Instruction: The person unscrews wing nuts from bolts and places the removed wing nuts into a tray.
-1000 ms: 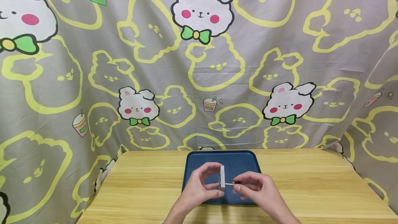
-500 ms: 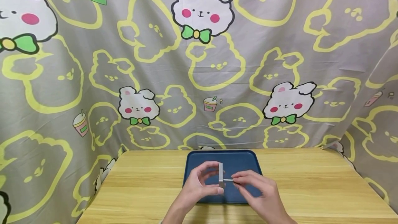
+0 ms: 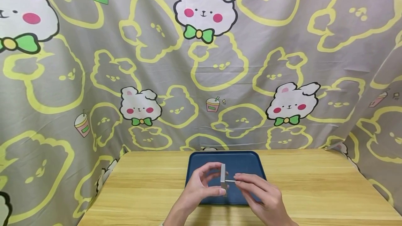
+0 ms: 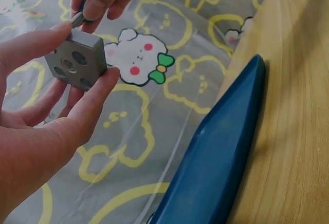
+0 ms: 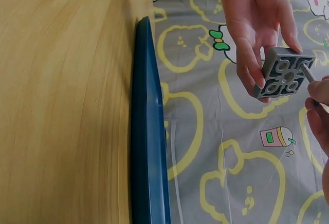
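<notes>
My left hand (image 3: pixel 200 186) holds a small grey square block (image 3: pixel 223 174) on edge by its rim, thumb below and fingers above in the head view. Several round holes mark its face in the left wrist view, where the block (image 4: pixel 93 59) is seen from behind. Between the fingertips of my right hand (image 3: pixel 265 194) is a thin metal screw (image 5: pixel 307 73), threaded along its shaft. Its tip meets a corner hole of the block's ribbed side. A dark piece shows at the fingers' end of the screw; its shape is mostly hidden.
Beneath both hands a dark blue tray (image 3: pixel 242 161) with a raised rim lies on the wooden table (image 3: pixel 150 184). A grey patterned curtain (image 3: pixel 176 62) hangs behind the table and along both sides.
My right fingers have gone from curled to straighter, shifting their hold around the screw. The block has risen slightly with my left hand, whose grip looks the same.
</notes>
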`<state>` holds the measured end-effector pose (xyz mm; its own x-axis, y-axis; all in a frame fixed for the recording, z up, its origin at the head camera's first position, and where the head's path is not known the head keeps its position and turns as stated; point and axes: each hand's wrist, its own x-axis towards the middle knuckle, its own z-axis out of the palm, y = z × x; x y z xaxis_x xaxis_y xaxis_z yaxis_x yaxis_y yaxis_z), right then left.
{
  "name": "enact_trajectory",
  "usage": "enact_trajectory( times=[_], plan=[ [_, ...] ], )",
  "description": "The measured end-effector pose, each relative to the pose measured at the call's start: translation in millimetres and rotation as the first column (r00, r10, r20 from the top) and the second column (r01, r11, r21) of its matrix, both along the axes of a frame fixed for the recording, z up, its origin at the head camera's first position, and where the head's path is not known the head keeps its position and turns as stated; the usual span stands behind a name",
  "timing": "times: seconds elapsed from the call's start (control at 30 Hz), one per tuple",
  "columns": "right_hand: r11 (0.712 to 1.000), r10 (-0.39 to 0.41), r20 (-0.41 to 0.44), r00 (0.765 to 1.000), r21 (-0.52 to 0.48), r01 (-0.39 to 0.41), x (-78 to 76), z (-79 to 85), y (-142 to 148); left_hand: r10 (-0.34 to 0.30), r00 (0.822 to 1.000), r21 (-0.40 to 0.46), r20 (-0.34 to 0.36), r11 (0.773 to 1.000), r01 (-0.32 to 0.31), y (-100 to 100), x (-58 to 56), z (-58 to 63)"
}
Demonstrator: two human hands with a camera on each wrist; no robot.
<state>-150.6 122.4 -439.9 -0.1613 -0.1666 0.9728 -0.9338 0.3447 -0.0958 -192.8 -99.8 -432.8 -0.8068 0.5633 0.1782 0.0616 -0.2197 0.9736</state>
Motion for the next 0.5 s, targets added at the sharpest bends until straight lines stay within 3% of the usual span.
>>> enact_trajectory(
  times=[0.07,0.17,0.23,0.3,0.37,0.4,0.43,0.5],
  plan=[
    [1.000,0.002,0.022,1.000,0.000,-0.002,-0.1,-1.0,0.4,0.000,1.000,0.002,0.002,1.000,0.000,0.0,-0.3,-0.1],
    [1.000,0.008,0.121,0.993,-0.005,-0.007,1.1,-2.5,2.7,0.007,1.000,0.007,-0.003,1.000,-0.007,-0.4,-0.8,-0.7],
    [1.000,0.005,0.213,0.977,-0.016,-0.002,3.2,-2.8,5.1,0.006,1.000,0.020,0.002,1.000,-0.006,-0.5,-1.1,-1.3],
    [0.999,-0.001,0.326,0.945,-0.035,0.014,6.3,-1.9,7.4,0.013,1.000,0.029,0.011,1.000,-0.013,-0.6,-1.1,-1.6],
    [0.997,0.006,0.453,0.891,-0.070,0.029,9.6,0.8,8.7,0.024,1.000,0.030,0.017,0.999,-0.025,-0.4,-0.9,-1.6],
    [0.994,0.011,0.525,0.851,-0.095,0.045,11.0,2.0,8.8,0.032,0.999,0.027,0.017,0.999,-0.032,-0.1,-0.8,-1.4],
    [0.991,0.022,0.599,0.801,-0.121,0.064,12.1,3.4,8.9,0.044,0.999,0.018,0.013,0.999,-0.044,0.1,-0.6,-1.2],
    [0.977,0.074,0.739,0.670,-0.187,0.099,12.8,6.0,9.3,0.064,0.998,-0.003,-0.005,0.998,-0.064,0.7,-0.1,-0.8]
  ],
)
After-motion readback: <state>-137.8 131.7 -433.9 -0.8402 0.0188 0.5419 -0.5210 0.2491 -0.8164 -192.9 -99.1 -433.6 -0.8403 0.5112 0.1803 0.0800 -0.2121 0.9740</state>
